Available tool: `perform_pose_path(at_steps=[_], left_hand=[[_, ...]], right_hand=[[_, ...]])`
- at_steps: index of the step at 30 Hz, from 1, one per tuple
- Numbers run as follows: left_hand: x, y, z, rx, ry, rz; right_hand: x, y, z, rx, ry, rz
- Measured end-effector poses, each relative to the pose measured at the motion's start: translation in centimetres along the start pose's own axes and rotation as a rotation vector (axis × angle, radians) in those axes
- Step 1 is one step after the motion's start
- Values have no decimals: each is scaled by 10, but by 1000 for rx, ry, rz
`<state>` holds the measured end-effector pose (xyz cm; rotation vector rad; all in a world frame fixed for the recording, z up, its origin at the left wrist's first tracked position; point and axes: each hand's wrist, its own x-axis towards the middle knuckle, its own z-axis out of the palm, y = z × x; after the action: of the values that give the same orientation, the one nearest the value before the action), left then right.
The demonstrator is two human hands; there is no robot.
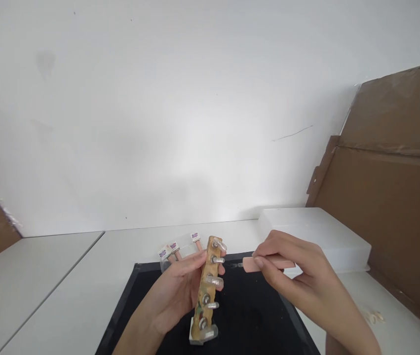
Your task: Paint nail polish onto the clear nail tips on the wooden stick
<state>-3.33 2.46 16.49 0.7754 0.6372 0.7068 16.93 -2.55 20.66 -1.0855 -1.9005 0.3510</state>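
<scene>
L hand (180, 291): curled round a strip, thumb on near/L side, fingertips showing past its R edge; firm grip, about mid-to-upper part.
Strip (210, 268): wood-look, held up over the mat, roughly ctr of view, L of the R hand.
Strip axis: long & steep, nearly up-down in view; top end leans a bit R, bottom end a bit L, twd wearer.
Clear nail tips (214, 281): 5, in a row along strip, each on a small round metal mount; all point R, i.e. across strip's axis, twd R hand. Top one dips slightly, bottom one rises slightly, middle ones approx. level.
R hand (298, 276): pinching a brush handle btw thumb & fingers, R of strip; other fingers bent.
Brush handle (250, 265): pink, long axis approx. horiz., square to strip more or less; butt end R, under the fingers.
Bristles (236, 265): thin, clear, pointing L twd strip, at height btw 2nd & 3rd tips from top; near L fingertips, end too faint vs. black to say if touching.
White block (197, 340): at strip's foot, partly hidden behind it.
Mat (256, 310): black, on white table (47, 286), below both hands.
Pink bottles (199, 244): 3 visible, white labels, beyond L hand, slanted, label ends up & L.
White box (306, 231): translucent, behind R hand.
Cardboard (391, 212): brown, stands far R.
</scene>
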Motion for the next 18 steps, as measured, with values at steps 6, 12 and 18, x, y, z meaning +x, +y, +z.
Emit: perform_pose_path(at_steps=[6, 12, 18], left_hand=[[-1, 1, 0, -13, 6, 12], [-1, 4, 2, -17, 28, 7], [-3, 4, 2, -8, 32, 5]], right_hand=[[-1, -2, -1, -11, -3, -6], [-1, -1, 1, -45, -4, -25], [-1, -3, 0, -49, -6, -30]])
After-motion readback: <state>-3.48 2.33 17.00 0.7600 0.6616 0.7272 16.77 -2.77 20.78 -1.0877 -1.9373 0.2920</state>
